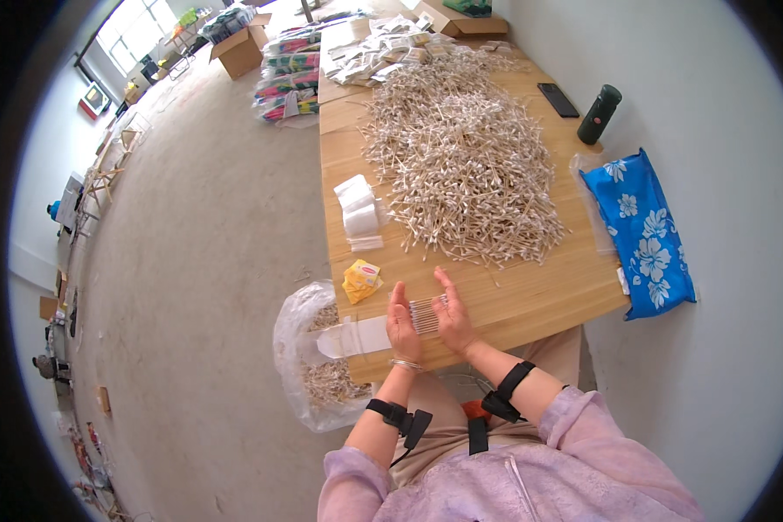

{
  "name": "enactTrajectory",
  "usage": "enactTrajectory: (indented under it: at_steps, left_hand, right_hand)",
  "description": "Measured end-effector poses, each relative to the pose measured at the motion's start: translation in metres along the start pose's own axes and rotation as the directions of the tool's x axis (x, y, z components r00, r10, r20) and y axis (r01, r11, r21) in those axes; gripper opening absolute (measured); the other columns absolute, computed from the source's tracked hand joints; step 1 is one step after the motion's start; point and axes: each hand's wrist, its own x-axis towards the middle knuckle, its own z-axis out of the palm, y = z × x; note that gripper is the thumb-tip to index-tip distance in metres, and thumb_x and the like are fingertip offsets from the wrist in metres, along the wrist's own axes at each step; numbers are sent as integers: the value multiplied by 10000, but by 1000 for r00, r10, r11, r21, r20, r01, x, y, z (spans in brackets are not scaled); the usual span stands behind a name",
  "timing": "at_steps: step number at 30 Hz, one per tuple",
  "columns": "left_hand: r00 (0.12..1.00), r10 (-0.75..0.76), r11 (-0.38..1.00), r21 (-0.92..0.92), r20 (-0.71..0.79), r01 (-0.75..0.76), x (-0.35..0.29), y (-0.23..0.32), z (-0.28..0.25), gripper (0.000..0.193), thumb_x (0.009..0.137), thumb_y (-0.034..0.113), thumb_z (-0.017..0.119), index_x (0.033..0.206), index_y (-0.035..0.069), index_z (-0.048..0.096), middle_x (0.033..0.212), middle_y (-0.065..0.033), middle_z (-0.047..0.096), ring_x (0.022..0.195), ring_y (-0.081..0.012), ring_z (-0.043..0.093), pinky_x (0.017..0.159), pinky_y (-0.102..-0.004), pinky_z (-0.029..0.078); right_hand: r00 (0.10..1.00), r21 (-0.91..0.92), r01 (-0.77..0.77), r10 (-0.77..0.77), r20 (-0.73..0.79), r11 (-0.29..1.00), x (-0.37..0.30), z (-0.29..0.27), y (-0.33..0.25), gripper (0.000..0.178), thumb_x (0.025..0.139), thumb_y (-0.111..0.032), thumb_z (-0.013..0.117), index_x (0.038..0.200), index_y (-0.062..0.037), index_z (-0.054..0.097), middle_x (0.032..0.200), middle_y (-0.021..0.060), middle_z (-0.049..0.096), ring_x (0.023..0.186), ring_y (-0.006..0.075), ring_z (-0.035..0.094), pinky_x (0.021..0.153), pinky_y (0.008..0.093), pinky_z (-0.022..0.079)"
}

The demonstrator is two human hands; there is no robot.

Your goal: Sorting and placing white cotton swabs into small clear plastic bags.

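Two bare hands face each other at the table's near edge, with a row of cotton swabs (pixel 426 316) bridging the gap between them. The left hand (pixel 404 331) is flat, fingers extended and not curled round anything, its inner side against one end of the row. The right hand (pixel 455 324) is likewise unclosed, set along the other end. Whether the wood takes any of the row's weight, I cannot tell.

Just left of the left hand lies a white strip (pixel 367 337), with a clear plastic piece (pixel 332 341) at its outer end. A few yellow cards (pixel 362 281) overlap above it, and farther up sit small clear bags (pixel 358 209) along the left side.

Beyond the hands, a broad heap of loose swabs (pixel 470 174) covers the middle of the wooden table (pixel 531 291). Filled packets (pixel 378 54) crowd the far end. On the right side are a dark phone (pixel 558 100), an upright dark green bottle (pixel 599 115) and a blue flowered package (pixel 648 239).

Below the left edge, a large clear bag (pixel 291 335) holds more swabs. Colourful bundles (pixel 289 76) are stacked on the floor farther off.
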Motion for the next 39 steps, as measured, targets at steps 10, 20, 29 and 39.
enactTrajectory:
  at_steps: [10, 20, 29, 39]
  left_hand:
    - [1000, 12, 1000, -7, 19, -12, -1, 5, 3, 534, 1028, 340, 346, 1416, -26, 331, 1464, -124, 361, 1366, -205, 319, 1131, -328, 241]
    - [1000, -17, 995, -98, 6, 18, 1, 0, 6, 542, 1028, 347, 342, 1403, -44, 337, 1467, -148, 352, 1373, -231, 308, 1137, -350, 229]
    - [999, -8, 995, 96, 50, 3, 2, -1, -6, 552, 1013, 358, 361, 1398, -37, 340, 1442, -159, 352, 1354, -254, 309, 1126, -372, 222]
    - [875, -43, 173, 866, 483, -469, -68, 61, -15, 525, 887, 343, 583, 1341, 96, 491, 1048, -112, 491, 990, -291, 447, 893, -432, 335]
  right_hand:
    - [987, -169, 136, -118, 114, 976, -5, -11, 8, 508, 951, -147, 416, 1419, 20, 309, 1503, 179, 288, 1434, 314, 172, 1154, 381, 160]
    - [992, -312, 119, -98, 83, 943, -12, -25, 6, 582, 929, -216, 480, 1412, 50, 292, 1492, 236, 259, 1418, 379, 175, 1156, 435, 161]
    - [878, -790, 415, 30, 478, 451, -26, -24, -6, 947, 840, -565, 542, 1445, 66, 177, 1523, 241, 152, 1435, 347, 107, 1174, 447, 77]
    - [870, -785, 432, 23, 492, 445, -25, -29, 0, 1014, 794, -612, 534, 1441, 82, 176, 1521, 250, 150, 1433, 356, 108, 1175, 444, 76]
